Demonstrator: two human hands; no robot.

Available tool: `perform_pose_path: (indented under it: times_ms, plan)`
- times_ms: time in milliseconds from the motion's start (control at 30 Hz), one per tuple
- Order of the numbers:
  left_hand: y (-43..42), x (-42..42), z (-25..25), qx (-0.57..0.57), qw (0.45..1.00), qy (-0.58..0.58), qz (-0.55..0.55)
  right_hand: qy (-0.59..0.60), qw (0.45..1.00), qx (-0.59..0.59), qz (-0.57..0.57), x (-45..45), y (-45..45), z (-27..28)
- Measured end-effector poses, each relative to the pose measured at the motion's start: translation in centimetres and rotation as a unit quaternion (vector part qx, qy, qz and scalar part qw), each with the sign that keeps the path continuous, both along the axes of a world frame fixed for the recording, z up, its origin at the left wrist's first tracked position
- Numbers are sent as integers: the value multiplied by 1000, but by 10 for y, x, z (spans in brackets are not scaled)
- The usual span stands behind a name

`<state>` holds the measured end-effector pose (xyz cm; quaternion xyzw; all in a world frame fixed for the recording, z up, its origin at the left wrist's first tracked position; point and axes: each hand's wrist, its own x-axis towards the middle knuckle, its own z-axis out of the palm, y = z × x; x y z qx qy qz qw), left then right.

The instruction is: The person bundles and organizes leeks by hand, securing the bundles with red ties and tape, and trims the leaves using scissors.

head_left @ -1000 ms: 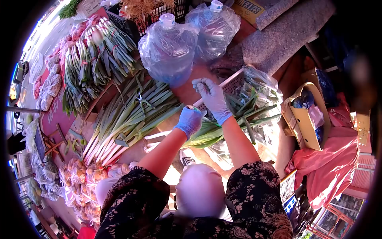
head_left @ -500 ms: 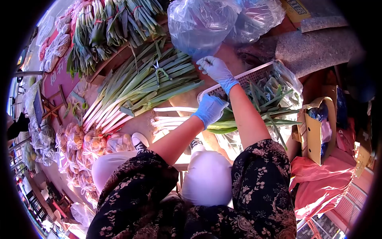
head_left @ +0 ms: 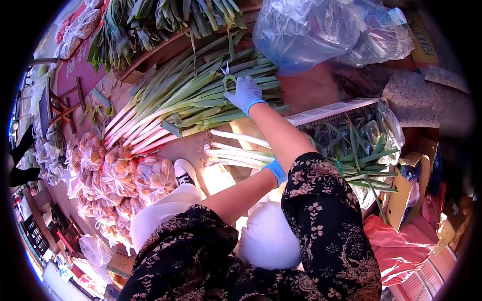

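My right hand point(head_left: 245, 93), in a blue glove, is on the green-handled scissors point(head_left: 229, 80), its fingers closed round the handles. The scissors lie with blades pointing up on a large pile of leeks point(head_left: 175, 100). My left hand point(head_left: 277, 171), gloved too, is mostly hidden behind my right forearm; its fingers do not show. It is beside a smaller bunch of leeks point(head_left: 238, 150), whose white ends point left and whose green leaves reach right over a white basket point(head_left: 334, 111).
Bagged onion-like produce point(head_left: 113, 175) lies at the left. Tied leeks point(head_left: 175, 17) are at the top, with plastic-wrapped bottles point(head_left: 306, 32) to their right. An open cardboard box point(head_left: 399, 195) and red cloth point(head_left: 396, 246) are at the right. A shoe point(head_left: 185, 173) is near the middle.
My right hand has moved left from above the basket to the scissors and closed on them. My left hand has gone behind my right forearm. The view has shifted, so the scene sits differently.
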<state>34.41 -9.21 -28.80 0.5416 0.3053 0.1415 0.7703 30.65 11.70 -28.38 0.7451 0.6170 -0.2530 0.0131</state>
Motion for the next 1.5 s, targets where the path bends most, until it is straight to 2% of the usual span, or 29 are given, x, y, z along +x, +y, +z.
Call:
perform_pose_path:
  times_ms: [33, 67, 100, 133, 233, 267, 333, 400, 433, 467, 500, 533, 567, 633, 700, 767, 800, 833, 900, 967, 1000, 1033, 1100, 1133, 1233, 1333, 1500]
  plan:
    - [4, 12, 7, -25, 980, 185, -73, -24, 1000, -5, -2, -11, 6, 0]
    - [26, 9, 30, 87, 938, 255, -217, -46, 998, -48, 2, -22, 13, -8]
    - [47, 7, 53, 207, 864, 293, -353, -73, 995, -64, -12, -31, 18, -16]
    - [39, 12, 27, 268, 849, 264, -370, -98, 991, -82, -26, -40, 21, -24]
    - [61, 15, 37, 189, 830, 246, -463, -105, 990, -79, -58, -44, 28, -45]
    - [34, 20, 17, 54, 900, 287, -325, -83, 991, -81, -63, -39, 30, -45]
    - [16, 14, 10, -95, 969, 205, -103, -9, 994, -59, -89, -23, 31, -39]
    - [23, -8, 23, -118, 992, -39, 25, 114, 991, -47, -58, 8, 40, -33]
    - [27, -9, 31, 26, 995, -76, 56, 191, 980, -35, -38, 29, 35, -19]
    - [31, -10, 40, 173, 975, -95, 103, 184, 983, -1, -24, 49, 24, 11]
    - [43, -4, 50, 462, 878, -28, 122, 174, 984, 30, -13, 69, 11, 50]
    - [52, -12, 79, 483, 873, 58, -5, 169, 981, 99, -10, 89, -13, 88]
    - [59, -21, 100, 501, 844, 140, -132, 161, 973, 166, -5, 107, -44, 128]
    - [51, -12, 76, 576, 817, 18, 24, 151, 963, 220, -49, 129, -118, 207]
    - [49, -9, 80, 585, 808, 69, -23, 129, 948, 281, -72, 143, -194, 250]
    - [49, -5, 86, 612, 782, 110, -47, 121, 948, 259, -140, 140, -267, 266]
    - [49, -4, 97, 621, 766, 148, -73, 78, 951, 256, -158, 135, -299, 258]
    - [51, -3, 107, 632, 760, 137, -68, 36, 951, 251, -176, 130, -329, 243]
    - [53, -1, 122, 655, 745, 113, -63, -32, 961, 249, -119, 115, -375, 215]
    - [53, -1, 129, 670, 733, 96, -63, 49, 944, 250, -208, 96, -401, 187]
    - [52, -2, 139, 677, 725, 103, -75, 134, 920, 230, -288, 86, -406, 179]
    - [51, -3, 146, 683, 717, 110, -86, 170, 901, 228, -328, 80, -404, 175]
    - [47, -2, 154, 689, 706, 128, -102, 170, 908, 238, -301, 78, -398, 167]
    - [46, -3, 159, 690, 705, 129, -106, 112, 933, 241, -243, 80, -395, 160]
    - [42, -2, 173, 684, 703, 146, -127, 185, 900, 168, -357, 77, -398, 132]
    - [39, -2, 179, 670, 710, 165, -142, 244, 889, 124, -368, 82, -393, 138]
    - [35, -4, 175, 649, 730, 162, -141, 324, 871, 175, -324, 83, -381, 125]
